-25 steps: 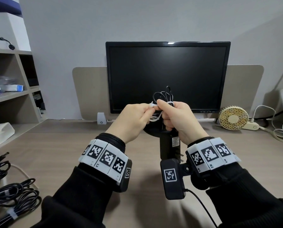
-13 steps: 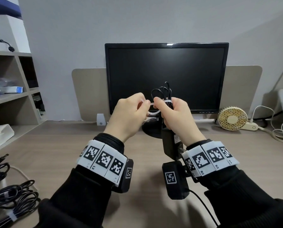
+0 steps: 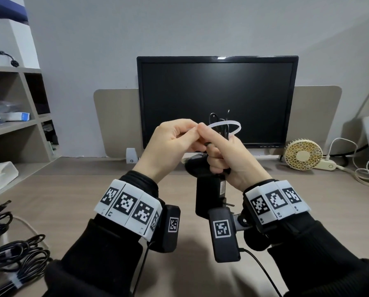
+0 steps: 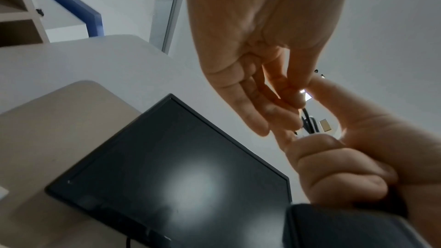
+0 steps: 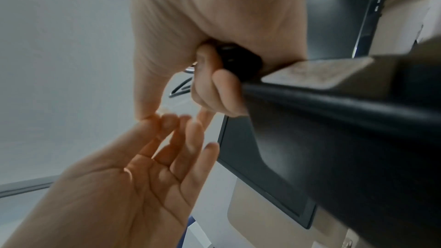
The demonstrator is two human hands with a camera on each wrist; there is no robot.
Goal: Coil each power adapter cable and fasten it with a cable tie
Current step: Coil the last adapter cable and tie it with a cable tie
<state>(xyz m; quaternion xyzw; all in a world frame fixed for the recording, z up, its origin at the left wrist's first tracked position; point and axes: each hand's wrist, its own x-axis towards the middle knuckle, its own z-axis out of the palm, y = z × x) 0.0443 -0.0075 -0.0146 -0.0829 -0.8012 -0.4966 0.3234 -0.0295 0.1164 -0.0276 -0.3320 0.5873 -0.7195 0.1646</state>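
Note:
In the head view, my right hand (image 3: 213,151) grips a black coiled cable (image 3: 216,123) upright above the desk, and its black power adapter (image 3: 208,194) hangs below the fist. A white cable tie (image 3: 233,123) forms a wide loop around the top of the coil. My left hand (image 3: 192,131) pinches the tie's end against my raised right index finger. In the left wrist view that pinch (image 4: 292,95) is close to the right hand (image 4: 358,157). The right wrist view shows the fingers (image 5: 222,86) curled round the cable, the adapter (image 5: 346,120) and the left hand (image 5: 143,176).
A dark monitor (image 3: 218,93) stands right behind my hands. Several tied cable coils (image 3: 12,260) lie at the desk's lower left. A small round fan (image 3: 303,154) and loose white cables (image 3: 367,174) sit at the right, and shelves (image 3: 12,125) stand at the left.
Both hands have risen a little with the bundle. The tie, earlier close against the cable, now stands as a wide loop over the coil's top.

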